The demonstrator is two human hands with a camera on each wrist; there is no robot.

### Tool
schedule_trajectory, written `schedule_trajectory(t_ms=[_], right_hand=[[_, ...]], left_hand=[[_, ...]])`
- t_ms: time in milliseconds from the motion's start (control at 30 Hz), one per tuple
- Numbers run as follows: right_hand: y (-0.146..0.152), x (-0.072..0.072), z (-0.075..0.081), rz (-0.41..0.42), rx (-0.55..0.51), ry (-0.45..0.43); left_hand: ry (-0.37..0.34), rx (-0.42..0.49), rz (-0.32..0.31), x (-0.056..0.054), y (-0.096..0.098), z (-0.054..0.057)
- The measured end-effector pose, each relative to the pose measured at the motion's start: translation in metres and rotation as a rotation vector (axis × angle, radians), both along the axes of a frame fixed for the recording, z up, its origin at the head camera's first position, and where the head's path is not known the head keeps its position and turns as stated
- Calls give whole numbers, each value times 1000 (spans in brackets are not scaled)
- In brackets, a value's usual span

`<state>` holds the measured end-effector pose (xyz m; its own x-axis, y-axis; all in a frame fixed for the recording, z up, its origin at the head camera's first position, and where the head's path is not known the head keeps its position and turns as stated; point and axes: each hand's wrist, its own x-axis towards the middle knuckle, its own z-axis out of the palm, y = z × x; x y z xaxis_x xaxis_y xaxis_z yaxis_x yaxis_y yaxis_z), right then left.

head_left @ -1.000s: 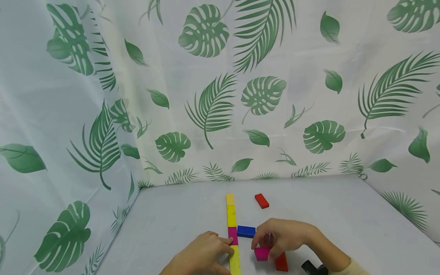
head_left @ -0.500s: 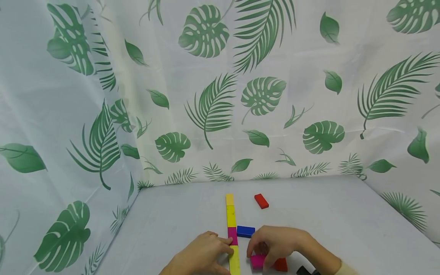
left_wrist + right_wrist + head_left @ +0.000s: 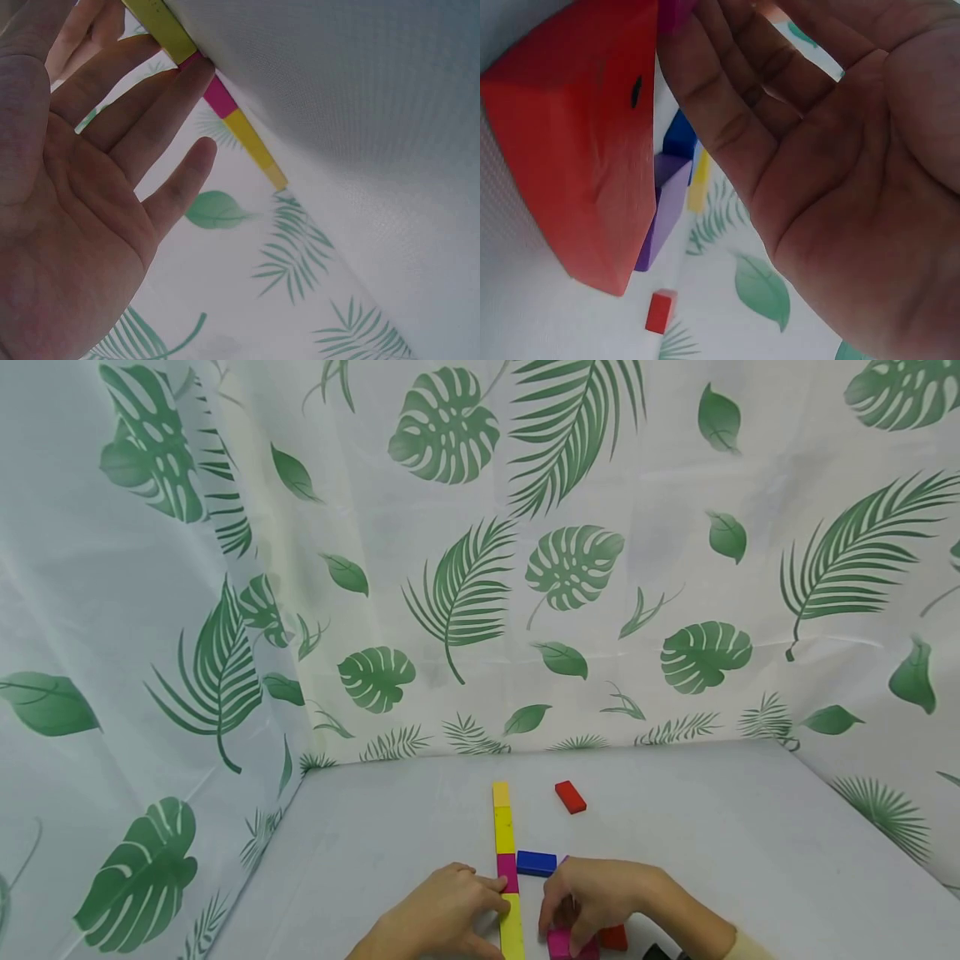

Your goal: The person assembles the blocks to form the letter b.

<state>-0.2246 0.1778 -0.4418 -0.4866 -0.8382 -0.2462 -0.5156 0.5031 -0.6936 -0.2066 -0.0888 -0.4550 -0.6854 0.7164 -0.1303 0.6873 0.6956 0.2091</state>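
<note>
A straight row of flat blocks runs away from me: a light yellow block (image 3: 501, 793), a yellow block (image 3: 504, 829), a magenta block (image 3: 507, 865) and a nearer yellow block (image 3: 512, 935). My left hand (image 3: 442, 910) rests its nearly straight fingertips against the row's left side, at the magenta and nearer yellow blocks. To the right of the row, my right hand (image 3: 600, 897) pinches a second magenta block (image 3: 559, 946) between thumb and fingers, low at the table. Beside it lies a red block (image 3: 615, 937), large in the right wrist view.
A blue block (image 3: 536, 863) lies just right of the row. Behind my right hand is a purple block (image 3: 667, 214), mostly hidden in the head view. Farther back sits another red block (image 3: 570, 797). A leaf-patterned curtain (image 3: 480, 610) bounds the white table.
My right hand has moved nearer to me and slightly left with the magenta block, lowering in the head view. The left hand and the row have stayed put.
</note>
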Motion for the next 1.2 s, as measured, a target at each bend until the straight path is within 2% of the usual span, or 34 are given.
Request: schedule_trajectory(t_ms=[500, 633, 867, 1000, 1200], right_hand=[[0, 1, -2, 19, 30, -90], [1, 0, -2, 28, 29, -107], [1, 1, 0, 49, 46, -110], [1, 1, 2, 56, 62, -96], [0, 3, 3, 43, 97, -111]], left_hand=[[27, -4, -27, 0, -2, 0], [61, -2, -54, -1, -3, -1], [38, -8, -36, 0, -3, -1], [54, -3, -49, 0, -3, -1], [35, 1, -32, -1, -2, -2]])
